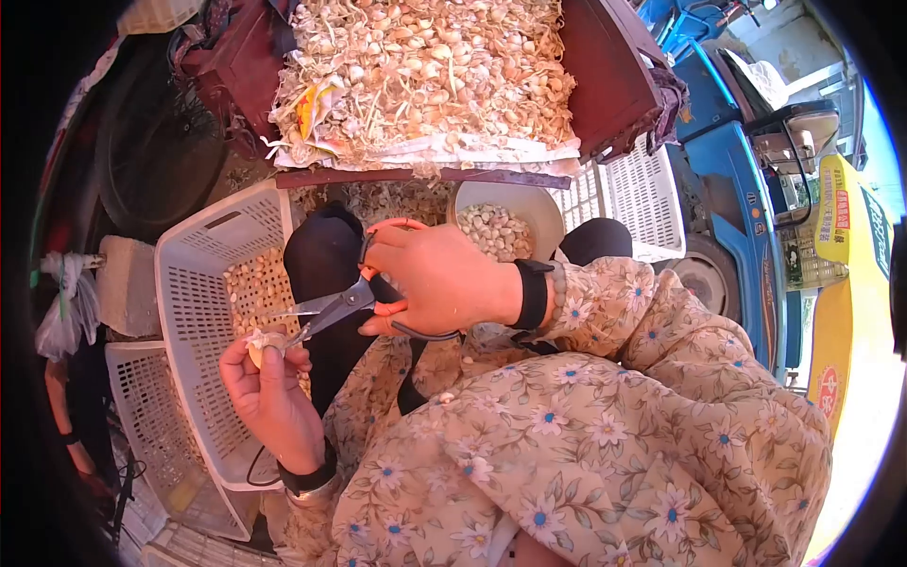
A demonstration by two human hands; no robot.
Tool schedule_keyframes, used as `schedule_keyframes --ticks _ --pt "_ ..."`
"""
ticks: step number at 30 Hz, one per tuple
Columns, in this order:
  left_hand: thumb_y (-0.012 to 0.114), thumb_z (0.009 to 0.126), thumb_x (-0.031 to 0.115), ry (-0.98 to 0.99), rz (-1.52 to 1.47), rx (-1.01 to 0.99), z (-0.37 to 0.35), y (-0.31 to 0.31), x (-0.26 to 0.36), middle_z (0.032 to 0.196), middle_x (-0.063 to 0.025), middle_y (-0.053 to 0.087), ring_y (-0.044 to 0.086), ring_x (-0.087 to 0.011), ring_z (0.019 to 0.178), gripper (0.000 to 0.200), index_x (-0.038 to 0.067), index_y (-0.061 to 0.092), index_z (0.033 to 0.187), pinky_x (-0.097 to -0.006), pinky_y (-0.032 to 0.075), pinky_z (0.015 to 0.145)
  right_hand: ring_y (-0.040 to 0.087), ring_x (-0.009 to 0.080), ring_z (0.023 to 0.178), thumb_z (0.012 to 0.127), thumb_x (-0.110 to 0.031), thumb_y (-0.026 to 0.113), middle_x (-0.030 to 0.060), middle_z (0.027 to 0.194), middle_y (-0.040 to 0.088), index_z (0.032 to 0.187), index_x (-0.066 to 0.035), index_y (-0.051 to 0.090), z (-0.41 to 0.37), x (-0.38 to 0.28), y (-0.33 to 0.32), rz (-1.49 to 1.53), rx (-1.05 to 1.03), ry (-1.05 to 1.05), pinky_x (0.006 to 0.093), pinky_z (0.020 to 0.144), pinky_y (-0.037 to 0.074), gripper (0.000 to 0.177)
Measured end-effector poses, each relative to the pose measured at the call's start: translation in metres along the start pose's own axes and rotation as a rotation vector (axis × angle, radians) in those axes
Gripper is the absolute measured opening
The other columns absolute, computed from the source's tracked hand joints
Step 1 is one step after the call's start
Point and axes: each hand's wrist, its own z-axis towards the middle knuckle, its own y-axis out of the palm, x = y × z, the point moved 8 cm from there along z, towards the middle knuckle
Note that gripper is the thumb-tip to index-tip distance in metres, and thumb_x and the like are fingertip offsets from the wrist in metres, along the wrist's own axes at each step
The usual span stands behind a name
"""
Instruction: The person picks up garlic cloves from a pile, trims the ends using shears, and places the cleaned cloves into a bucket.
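Observation:
My left hand (269,411) pinches a pale garlic clove (257,355) between thumb and fingertips, over the edge of the white crate. In my right hand (439,279) is a pair of scissors (347,300) with orange-and-black handles, my fingers wrapped round the grips. The blades point left, part spread, and one tip reaches right to the garlic clove. Beneath the hands, a white perforated crate (222,354) holds many peeled cloves (255,288). Behind my right hand stands a pale bucket (545,210) with more cloves in it.
A dark red tray (609,71) heaped with garlic cloves and skins (425,76) spans the far side. Another crate (151,387) sits at the left, and a white basket (647,194) at the right. A blue vehicle (718,180) stands beyond; a person's arm (61,402) shows far left.

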Motion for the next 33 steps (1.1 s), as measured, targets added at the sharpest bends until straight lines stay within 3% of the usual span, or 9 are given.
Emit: schedule_keyframes --ticks 4,5,11,14,20,24,27,30,33 --pt "0.050 0.087 0.003 -0.002 0.053 -0.126 0.007 0.041 -0.004 0.092 -0.0081 0.058 0.057 -0.0144 0.072 0.019 0.005 0.043 0.105 -0.0253 0.045 0.063 0.056 0.0317 0.095 0.065 -0.044 0.072 0.0123 0.089 0.057 0.089 -0.006 0.060 -0.028 0.015 -0.006 -0.030 0.160 -0.001 0.0395 0.072 0.049 0.046" --pt "0.050 0.087 0.003 0.001 0.070 -0.155 0.007 0.047 -0.005 0.091 -0.0081 0.058 0.057 -0.0146 0.072 0.019 0.004 0.043 0.105 -0.0254 0.045 0.063 0.051 0.0333 0.106 0.068 -0.044 0.070 0.0138 0.091 0.055 0.088 -0.005 0.056 -0.032 0.020 -0.005 0.040 0.111 0.066 0.0392 0.078 0.046 0.046" --pt "0.055 0.085 0.004 -0.066 0.128 -0.232 -0.004 0.072 -0.023 0.088 -0.0094 0.059 0.059 -0.0153 0.070 0.020 0.003 0.044 0.102 -0.0248 0.046 0.060 0.054 0.0339 0.103 0.070 -0.047 0.067 0.0155 0.083 0.059 0.088 -0.005 0.057 -0.053 0.034 -0.006 0.100 0.068 0.183 0.0412 0.076 0.047 0.047" --pt "0.055 0.085 0.004 -0.082 0.186 -0.259 -0.007 0.077 -0.026 0.087 -0.0086 0.059 0.059 -0.0147 0.070 0.019 0.003 0.045 0.101 -0.0244 0.045 0.060 0.061 0.0320 0.082 0.068 -0.049 0.067 0.0107 0.072 0.059 0.084 -0.004 0.060 -0.060 0.036 -0.005 0.055 0.152 0.120 0.0387 0.074 0.049 0.049" --pt "0.053 0.085 0.000 -0.161 0.210 -0.268 -0.009 0.096 -0.037 0.086 -0.0124 0.059 0.059 -0.0147 0.067 0.019 0.000 0.042 0.101 -0.0240 0.047 0.057 0.061 0.0343 0.075 0.073 -0.053 0.061 0.0151 0.067 0.059 0.080 -0.003 0.059 -0.077 0.058 -0.003 0.132 -0.025 0.260 0.0413 0.062 0.048 0.050" --pt "0.053 0.086 0.003 -0.153 0.188 -0.269 -0.012 0.107 -0.034 0.090 -0.0149 0.060 0.059 -0.0141 0.067 0.019 0.002 0.043 0.101 -0.0236 0.047 0.056 0.058 0.0275 0.057 0.076 -0.056 0.058 0.0125 0.056 0.054 0.069 -0.002 0.057 -0.083 0.077 0.014 0.431 -0.066 0.303 0.0369 0.053 0.044 0.055" --pt "0.053 0.086 0.005 -0.132 0.208 -0.250 -0.004 0.092 -0.030 0.094 -0.0163 0.060 0.058 -0.0131 0.065 0.018 0.003 0.044 0.102 -0.0231 0.047 0.056 0.049 0.0150 0.048 0.077 -0.060 0.056 0.0041 0.049 0.049 0.059 -0.004 0.055 -0.090 0.100 0.019 0.726 -0.098 0.583 0.0309 0.048 0.040 0.059" --pt "0.053 0.086 0.006 -0.152 0.268 -0.221 0.003 0.062 -0.023 0.092 -0.0150 0.059 0.057 -0.0123 0.064 0.017 0.004 0.044 0.101 -0.0221 0.046 0.057 0.050 0.0131 0.052 0.078 -0.059 0.056 0.0025 0.054 0.051 0.061 -0.006 0.054 -0.095 0.136 0.005 0.739 0.060 0.635 0.0288 0.050 0.039 0.055" --pt "0.054 0.086 0.006 -0.192 0.359 -0.116 0.013 0.017 -0.023 0.086 -0.0097 0.058 0.053 -0.0112 0.061 0.016 0.005 0.045 0.099 -0.0203 0.045 0.056 0.053 0.0177 0.061 0.079 -0.057 0.054 0.0088 0.064 0.056 0.078 0.001 0.058 -0.098 0.170 0.001 0.647 0.075 0.642 0.0317 0.059 0.044 0.058"
